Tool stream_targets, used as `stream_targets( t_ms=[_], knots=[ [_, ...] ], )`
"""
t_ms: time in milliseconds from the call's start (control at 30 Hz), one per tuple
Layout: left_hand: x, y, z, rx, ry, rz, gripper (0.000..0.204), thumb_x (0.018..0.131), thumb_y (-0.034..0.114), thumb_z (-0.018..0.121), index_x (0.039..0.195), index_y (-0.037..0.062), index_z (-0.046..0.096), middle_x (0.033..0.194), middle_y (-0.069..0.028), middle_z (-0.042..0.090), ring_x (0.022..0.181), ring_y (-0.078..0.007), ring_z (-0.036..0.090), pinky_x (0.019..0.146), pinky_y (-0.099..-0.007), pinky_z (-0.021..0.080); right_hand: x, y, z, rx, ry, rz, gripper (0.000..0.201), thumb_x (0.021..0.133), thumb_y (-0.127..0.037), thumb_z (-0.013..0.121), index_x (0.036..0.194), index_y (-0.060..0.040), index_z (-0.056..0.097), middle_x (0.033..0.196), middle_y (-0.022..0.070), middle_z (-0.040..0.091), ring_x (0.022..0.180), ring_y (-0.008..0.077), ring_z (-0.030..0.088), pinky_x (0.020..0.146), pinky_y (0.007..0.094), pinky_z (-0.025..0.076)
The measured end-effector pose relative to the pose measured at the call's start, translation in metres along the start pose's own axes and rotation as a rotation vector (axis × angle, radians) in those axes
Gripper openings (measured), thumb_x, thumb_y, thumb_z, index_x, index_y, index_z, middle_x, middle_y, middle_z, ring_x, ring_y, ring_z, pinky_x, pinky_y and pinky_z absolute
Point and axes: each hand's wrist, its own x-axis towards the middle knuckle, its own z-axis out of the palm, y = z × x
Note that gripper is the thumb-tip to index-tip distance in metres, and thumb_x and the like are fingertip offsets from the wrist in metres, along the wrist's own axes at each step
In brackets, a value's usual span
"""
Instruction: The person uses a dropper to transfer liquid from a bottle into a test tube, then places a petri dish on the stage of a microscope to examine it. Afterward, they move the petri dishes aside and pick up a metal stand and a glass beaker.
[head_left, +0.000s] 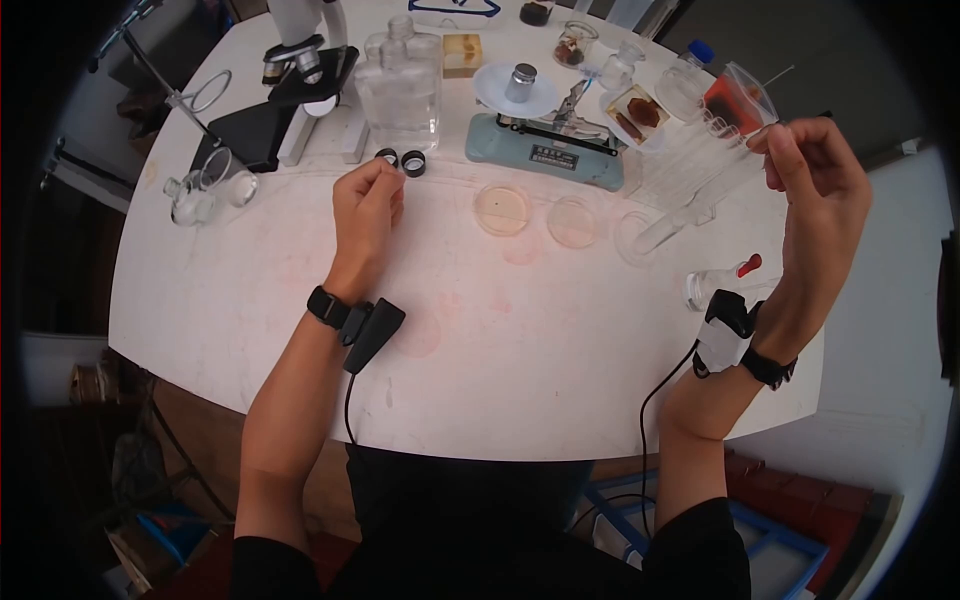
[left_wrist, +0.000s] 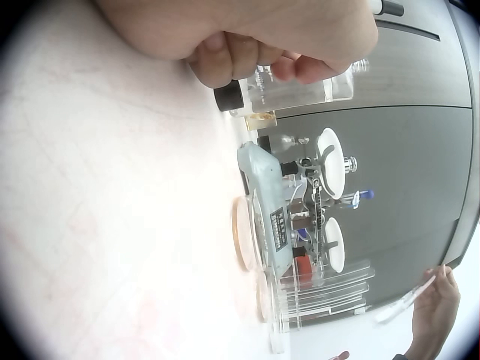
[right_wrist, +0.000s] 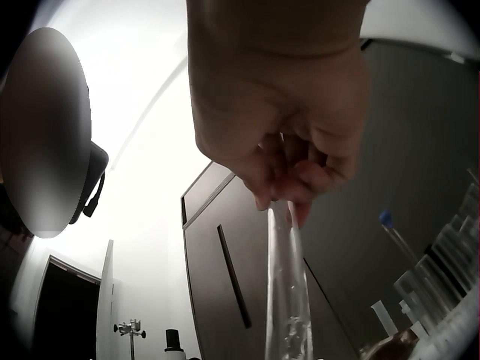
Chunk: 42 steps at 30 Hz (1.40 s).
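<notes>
My right hand [head_left: 815,190] is raised at the right and pinches the upper end of a clear glass test tube [right_wrist: 289,300], which slants down to the left in the head view. Just below it, more test tubes stand in a clear rack [head_left: 680,175]. My left hand [head_left: 365,215] is at the left of the white table, its fingers curled and nothing visible in them. Right by its knuckles is a black cap [head_left: 413,163], with a second black cap [head_left: 387,155] partly behind the hand. Clear glass bottles [head_left: 400,105] stand just beyond.
A balance [head_left: 545,150] carries a metal weight [head_left: 521,83] on its left pan. In front lie petri dishes [head_left: 502,210]. A small glass vessel with a red part [head_left: 705,290] is under my right hand. Microscope [head_left: 300,60], ring stand [head_left: 170,90] and a flask [head_left: 190,205] occupy the left.
</notes>
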Motion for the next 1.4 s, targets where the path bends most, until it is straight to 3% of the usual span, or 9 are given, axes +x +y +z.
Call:
stream_targets(
  t_ms=[667, 867, 933, 1067, 1133, 1400],
  knots=[
    [0.0, 0.0, -0.002, 0.024, -0.077, 0.01, 0.016, 0.086, 0.007, 0.052, 0.071, 0.0071, 0.05, 0.06, 0.0061, 0.039, 0.049, -0.0026, 0.025, 0.045, -0.0228, 0.018, 0.0, -0.001, 0.0, 0.066, -0.017, -0.02, 0.014, 0.086, -0.009, 0.069, 0.083, 0.0024, 0.061, 0.077, 0.0099, 0.067, 0.064, 0.009, 0.052, 0.062, 0.0218, 0.042],
    [-0.015, 0.005, 0.02, 0.153, -0.107, 0.276, 0.008, 0.085, 0.001, 0.059, 0.08, 0.0045, 0.055, 0.074, 0.0023, 0.052, 0.057, -0.0037, 0.041, 0.05, -0.0181, 0.031, -0.002, -0.006, 0.014, 0.108, 0.007, -0.021, 0.015, 0.086, -0.009, 0.07, 0.083, 0.0022, 0.061, 0.077, 0.0099, 0.067, 0.064, 0.0089, 0.052, 0.062, 0.022, 0.042],
    [-0.021, 0.004, 0.022, 0.19, -0.256, 0.269, 0.011, 0.08, 0.002, 0.069, 0.087, 0.0025, 0.06, 0.079, 0.0015, 0.053, 0.058, -0.0033, 0.043, 0.053, -0.0168, 0.035, -0.005, -0.008, 0.027, 0.173, -0.042, -0.024, 0.015, 0.086, -0.009, 0.07, 0.082, 0.0022, 0.061, 0.077, 0.0092, 0.067, 0.064, 0.0089, 0.052, 0.061, 0.0221, 0.042],
    [-0.03, 0.011, 0.028, 0.34, -0.386, 0.285, 0.024, 0.076, 0.007, 0.077, 0.096, 0.0036, 0.066, 0.081, 0.0014, 0.054, 0.057, -0.0023, 0.041, 0.053, -0.0168, 0.034, -0.008, -0.005, 0.057, 0.229, -0.147, -0.056, 0.014, 0.086, -0.006, 0.069, 0.082, 0.0033, 0.059, 0.077, 0.0082, 0.065, 0.064, 0.0092, 0.054, 0.059, 0.0217, 0.043],
    [-0.031, 0.01, 0.029, 0.389, -0.503, 0.375, 0.03, 0.073, 0.01, 0.081, 0.1, 0.0063, 0.069, 0.081, 0.0008, 0.054, 0.056, -0.0024, 0.038, 0.052, -0.0176, 0.032, -0.011, -0.005, 0.072, 0.251, -0.18, -0.057, 0.013, 0.086, -0.005, 0.068, 0.082, 0.0034, 0.059, 0.077, 0.0079, 0.065, 0.065, 0.0092, 0.055, 0.06, 0.0216, 0.044],
    [-0.033, 0.008, 0.028, 0.365, -0.527, 0.37, 0.024, 0.071, 0.011, 0.083, 0.093, 0.0043, 0.073, 0.078, 0.0016, 0.055, 0.055, -0.0042, 0.036, 0.049, -0.0209, 0.028, -0.018, -0.004, 0.094, 0.299, -0.279, -0.049, 0.012, 0.087, -0.004, 0.067, 0.087, 0.0041, 0.058, 0.082, 0.007, 0.064, 0.072, 0.0093, 0.057, 0.064, 0.0211, 0.045]
  ],
)
